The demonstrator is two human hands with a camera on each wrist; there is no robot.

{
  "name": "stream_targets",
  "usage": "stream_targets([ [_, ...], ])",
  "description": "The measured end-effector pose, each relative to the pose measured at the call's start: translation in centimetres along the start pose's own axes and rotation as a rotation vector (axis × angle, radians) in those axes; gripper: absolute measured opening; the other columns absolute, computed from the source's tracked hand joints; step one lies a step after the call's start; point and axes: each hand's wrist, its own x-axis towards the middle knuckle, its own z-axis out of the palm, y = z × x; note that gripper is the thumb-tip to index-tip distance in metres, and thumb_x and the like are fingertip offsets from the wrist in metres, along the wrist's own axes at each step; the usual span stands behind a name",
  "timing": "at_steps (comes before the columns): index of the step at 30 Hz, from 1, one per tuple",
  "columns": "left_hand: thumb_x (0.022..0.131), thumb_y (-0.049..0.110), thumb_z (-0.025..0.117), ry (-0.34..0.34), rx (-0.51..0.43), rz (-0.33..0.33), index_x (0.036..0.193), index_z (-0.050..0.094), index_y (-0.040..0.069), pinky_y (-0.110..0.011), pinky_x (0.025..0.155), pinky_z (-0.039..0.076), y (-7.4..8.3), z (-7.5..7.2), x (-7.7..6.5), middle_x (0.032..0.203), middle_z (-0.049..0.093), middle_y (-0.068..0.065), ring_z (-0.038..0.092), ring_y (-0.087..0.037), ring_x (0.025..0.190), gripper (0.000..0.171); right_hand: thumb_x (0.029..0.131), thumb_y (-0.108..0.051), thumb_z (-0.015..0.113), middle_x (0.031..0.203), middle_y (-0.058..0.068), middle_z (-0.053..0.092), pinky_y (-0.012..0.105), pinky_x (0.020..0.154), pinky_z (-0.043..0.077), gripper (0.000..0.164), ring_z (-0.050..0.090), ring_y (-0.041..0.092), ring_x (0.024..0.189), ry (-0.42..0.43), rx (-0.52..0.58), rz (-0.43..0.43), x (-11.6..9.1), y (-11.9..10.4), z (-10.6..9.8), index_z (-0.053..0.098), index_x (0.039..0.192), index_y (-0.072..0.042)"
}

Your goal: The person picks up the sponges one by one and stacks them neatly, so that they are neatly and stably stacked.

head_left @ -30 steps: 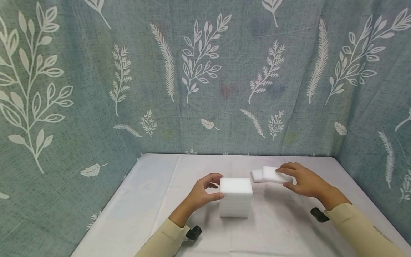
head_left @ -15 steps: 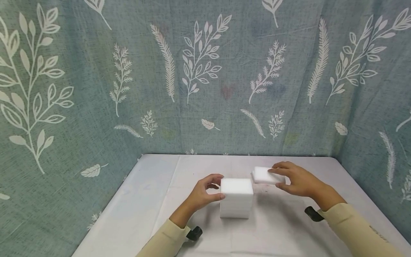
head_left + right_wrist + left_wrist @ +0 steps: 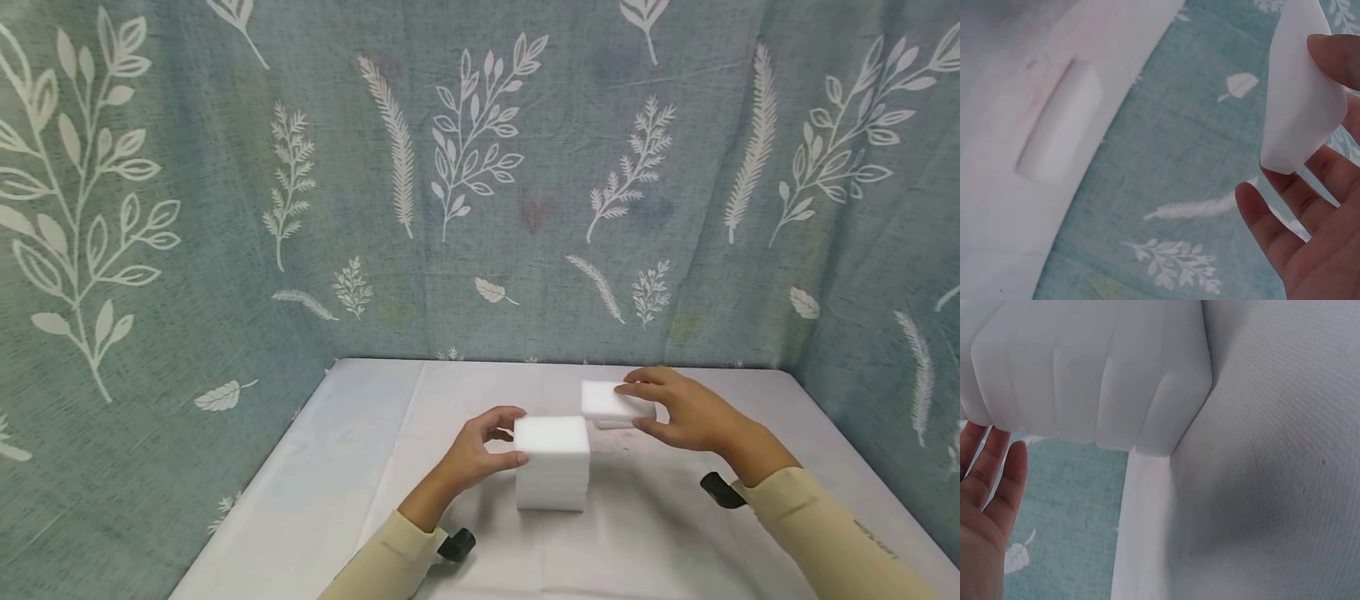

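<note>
A neat stack of white sponges [image 3: 552, 475] stands on the white-covered table. My left hand [image 3: 474, 451] steadies its top from the left, thumb at the front corner and fingers toward the back. The left wrist view shows the fingertips at the edge of the upper layers of the stack [image 3: 1085, 381]. Farther back and right, my right hand [image 3: 688, 417] pinches one flat white sponge [image 3: 602, 399] between thumb and fingers. In the right wrist view this sponge [image 3: 1297, 94] is raised, while another sponge [image 3: 1063, 125] lies on the table below.
A white cloth [image 3: 360, 467] covers the table. Blue-green curtain fabric [image 3: 480, 167] with white leaf prints closes off the back and both sides. Dark wrist cameras sit under both sleeves, close over the cloth.
My right hand has moved left with its sponge and raised it over the other sponge. The left hand stays at the stack.
</note>
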Motion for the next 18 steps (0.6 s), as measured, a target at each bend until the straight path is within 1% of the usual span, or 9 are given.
stream_targets([
  [5,0.079,0.005,0.079,-0.009,0.001,-0.002,0.126,0.057,-0.004,-0.060,0.091,0.045,0.0,0.0,0.0,0.109,0.064,-0.017,0.060,-0.029,0.103,0.052,0.083,-0.020,0.077,0.128,0.005,0.055,0.046,0.083,0.050,0.046,0.053,0.027,0.116,0.010,0.022,0.018,0.4,-0.1,-0.6,0.064,0.127,-0.015],
  [8,0.079,0.005,0.079,-0.003,0.009,0.000,0.126,0.057,-0.002,-0.060,0.091,0.045,0.0,0.0,0.0,0.109,0.064,-0.016,0.060,-0.029,0.103,0.052,0.084,-0.021,0.077,0.128,0.004,0.056,0.046,0.085,0.050,0.046,0.053,0.026,0.116,0.010,0.026,-0.007,0.6,-0.2,-0.5,0.064,0.127,-0.015],
  [12,0.079,0.006,0.080,-0.002,0.018,0.005,0.128,0.056,0.001,-0.059,0.090,0.046,0.0,-0.1,0.0,0.111,0.064,-0.015,0.060,-0.028,0.104,0.055,0.083,-0.021,0.077,0.127,0.003,0.056,0.045,0.085,0.050,0.046,0.054,0.024,0.115,0.041,0.038,-0.051,1.0,-0.5,-0.1,0.065,0.126,-0.014],
  [15,0.079,0.005,0.079,-0.008,0.015,0.014,0.130,0.054,0.000,-0.059,0.091,0.046,0.0,-0.2,0.0,0.113,0.064,-0.016,0.059,-0.030,0.106,0.057,0.082,-0.021,0.078,0.127,0.003,0.057,0.045,0.086,0.050,0.046,0.054,0.023,0.115,0.066,0.050,-0.072,1.2,-0.9,0.2,0.065,0.126,-0.014],
  [18,0.079,0.003,0.079,-0.011,0.011,0.031,0.128,0.055,-0.002,-0.058,0.091,0.046,0.0,-0.3,0.0,0.113,0.064,-0.017,0.059,-0.035,0.105,0.055,0.082,-0.021,0.078,0.127,0.004,0.057,0.045,0.088,0.050,0.046,0.054,0.024,0.115,0.081,0.066,-0.091,1.5,-1.3,0.6,0.065,0.125,-0.014],
])
